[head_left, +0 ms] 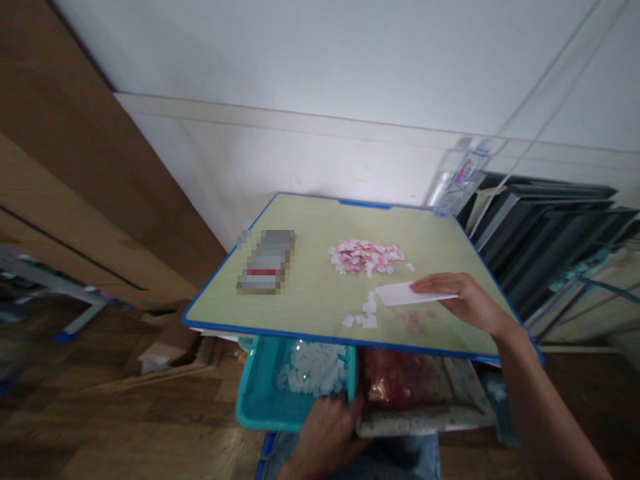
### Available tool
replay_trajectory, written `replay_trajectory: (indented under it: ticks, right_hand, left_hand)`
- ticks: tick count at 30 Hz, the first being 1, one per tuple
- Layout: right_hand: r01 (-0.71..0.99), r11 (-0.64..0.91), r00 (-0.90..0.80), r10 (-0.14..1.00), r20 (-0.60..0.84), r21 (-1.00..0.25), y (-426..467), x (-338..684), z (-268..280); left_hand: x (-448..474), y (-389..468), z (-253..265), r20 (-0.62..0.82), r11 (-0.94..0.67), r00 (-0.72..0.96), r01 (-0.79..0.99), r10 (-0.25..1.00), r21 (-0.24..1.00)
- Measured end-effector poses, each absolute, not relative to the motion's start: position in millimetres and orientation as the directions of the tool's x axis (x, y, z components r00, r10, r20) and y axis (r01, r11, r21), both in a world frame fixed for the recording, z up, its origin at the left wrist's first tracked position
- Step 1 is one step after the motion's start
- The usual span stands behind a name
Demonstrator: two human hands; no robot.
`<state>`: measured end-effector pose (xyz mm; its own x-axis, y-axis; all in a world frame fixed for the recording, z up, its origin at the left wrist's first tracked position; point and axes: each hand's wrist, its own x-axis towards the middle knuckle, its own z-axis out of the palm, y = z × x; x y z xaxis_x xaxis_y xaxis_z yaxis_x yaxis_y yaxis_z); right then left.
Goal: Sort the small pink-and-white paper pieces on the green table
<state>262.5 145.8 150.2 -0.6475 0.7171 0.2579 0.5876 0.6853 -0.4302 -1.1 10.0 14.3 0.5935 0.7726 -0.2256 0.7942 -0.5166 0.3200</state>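
Observation:
My right hand [453, 293] is closed on a flat white card [395, 294], its long edge close to the table top. Left of the card lie several small white paper pieces [369, 313], and some faint pink bits [415, 321] show just below it. Farther back sits a heap of pink and white paper pieces [365, 257]. My left hand [327, 427] is below the table's front edge, fingers curled at the rim of a teal plastic basin [270, 410]. White paper pieces [317, 367] fill part of the basin.
The yellowish table [305, 220] has a blue border and stands against a white wall. On its left lies a pixelated rectangular object [267, 261]. A clear bottle [463, 180] stands at the back right corner. Beside the basin is a tray [425, 421] with reddish contents. Dark panels [545, 233] lean at right.

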Motion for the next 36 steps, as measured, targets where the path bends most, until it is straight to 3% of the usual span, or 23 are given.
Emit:
replay_trajectory:
  ticks: [5, 9, 19, 24, 30, 36]
  right_hand:
    - [0.546, 0.701, -0.673, 0.693, 0.258, -0.458, 149, 257, 151]
    - [0.580, 0.630, -0.572, 0.766, 0.292, -0.516, 154, 257, 149]
    - [0.597, 0.529, -0.559, 0.814, 0.160, -0.603, 154, 278, 156]
    - [0.558, 0.550, -0.590, 0.790, 0.170, -0.622, 158, 269, 157]
    - [0.539, 0.523, -0.664, 0.746, 0.049, -0.660, 155, 278, 160]
    - [0.515, 0.554, -0.661, 0.743, 0.108, -0.654, 151, 278, 163]
  left_hand:
    - [-1, 10, 15, -0.237, -0.510, 0.589, 0.798, 0.772, 0.322]
    - [-1, 10, 16, -0.251, -0.502, 0.588, 0.799, 0.769, 0.331]
    - [0, 11, 18, -0.247, -0.499, 0.580, 0.805, 0.776, 0.320]
    - [0, 10, 14, -0.229, -0.506, 0.585, 0.799, 0.778, 0.325]
    - [-1, 10, 15, -0.232, -0.512, 0.586, 0.801, 0.777, 0.309]
    - [0, 10, 17, -0.256, -0.507, 0.583, 0.806, 0.771, 0.305]
